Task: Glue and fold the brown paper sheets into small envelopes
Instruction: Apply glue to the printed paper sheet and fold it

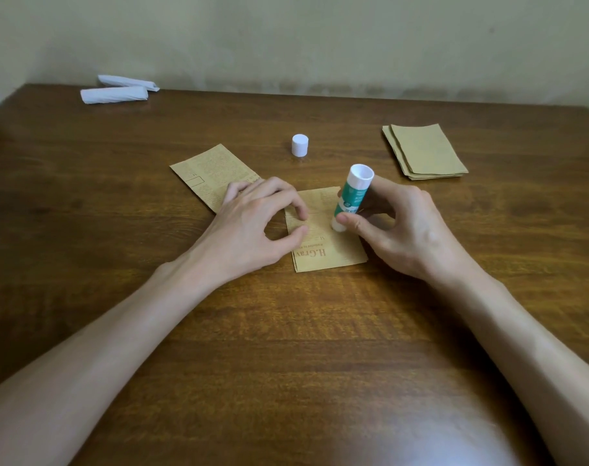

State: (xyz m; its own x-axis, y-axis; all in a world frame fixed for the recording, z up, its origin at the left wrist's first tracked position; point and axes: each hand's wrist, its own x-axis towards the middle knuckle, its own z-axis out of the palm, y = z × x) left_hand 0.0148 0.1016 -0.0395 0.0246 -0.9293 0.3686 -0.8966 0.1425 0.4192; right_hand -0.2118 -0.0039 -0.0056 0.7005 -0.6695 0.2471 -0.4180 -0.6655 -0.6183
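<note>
Brown kraft-type paper, matte & thin, printed w/ dark newspaper-style text: one rectangular sheet (330, 245) lies flat at ctr of the worktop (286, 331), btwn the two hands. Its long axis runs near-to-far, w/ the far end leaning slightly left. The bold heading "H.Gray" sits at the near end & reads upside down from the camera, so the print's top points toward the person. The near edge shows two layers, so it looks folded. Left hand (252, 223) has fingers bent, thumb & index tips apart & pressed down on the sheet's left edge. Right hand (404, 230) pinches a glue stick (352, 196) btwn thumb & fingers; it's a smooth plastic cylinder w/ green label & white ends. The stick's long axis is near upright, leaning up & to the right. Its lower white end meets the sheet's right-ctr part, & its upper end shows a round hollow rim. A white cap (300, 145), a short cylinder, stands alone farther back. A second printed sheet (209, 173), same paper, lies angled just left, one corner hidden behind the left hand's fingers. Far right, well apart, sits a stack of plain brown sheets (424, 151), unprinted, edges slightly fanned. Far left by the wall lie two white paper rolls (114, 94), soft & creased. The worktop is dark wood w/ streaky grain, glossy w/ glare near the camera.
</note>
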